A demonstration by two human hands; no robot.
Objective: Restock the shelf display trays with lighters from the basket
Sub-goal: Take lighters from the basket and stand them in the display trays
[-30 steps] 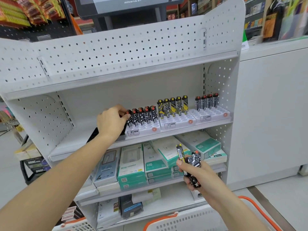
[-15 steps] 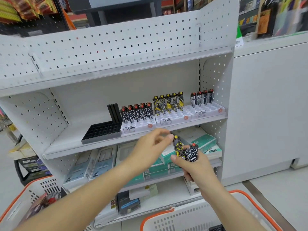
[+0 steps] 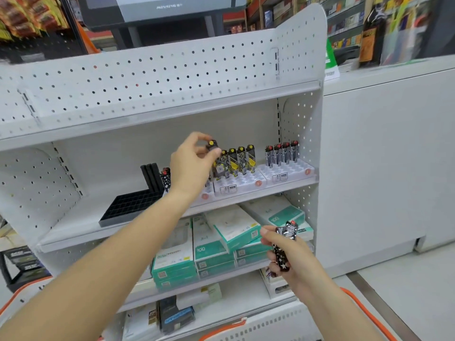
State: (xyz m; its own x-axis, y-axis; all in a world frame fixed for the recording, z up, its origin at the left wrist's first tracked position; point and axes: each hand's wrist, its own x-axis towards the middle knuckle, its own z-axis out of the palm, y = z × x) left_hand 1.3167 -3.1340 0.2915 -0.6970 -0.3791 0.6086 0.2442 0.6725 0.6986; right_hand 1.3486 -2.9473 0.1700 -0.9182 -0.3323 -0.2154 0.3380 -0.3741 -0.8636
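— How many lighters stand in the trays?

— In the far-right white tray (image 3: 299, 174) four striped lighters (image 3: 282, 155) stand in its back row. The middle white tray (image 3: 246, 184) shows four yellow-patterned lighters (image 3: 237, 159) clear of the hand; whether another stands behind the hand I cannot tell. The third white tray (image 3: 204, 195) is almost wholly hidden by the left wrist, and only one red-capped lighter (image 3: 165, 175) shows at its left end. The black tray (image 3: 130, 205), furthest left on the shelf (image 3: 81, 226), holds three black pieces standing at its back.

— And the hands?

— The left hand (image 3: 189, 166) has its thumb and fingers (image 3: 213, 152) pinched on one yellow-capped lighter (image 3: 212, 146), held over the left end of the middle tray's row. The right hand (image 3: 286, 259), nearer and lower right, has its fingers curled round a bunch of black-and-white lighters (image 3: 284, 244). At least two show, one red cap on top; the exact number is hard to make out.

— The basket?

— Two baskets, both cut off: a white one with orange rim (image 3: 364, 308) at the near bottom edge, and another corner (image 3: 17, 294) at the near left. Their contents are out of sight.
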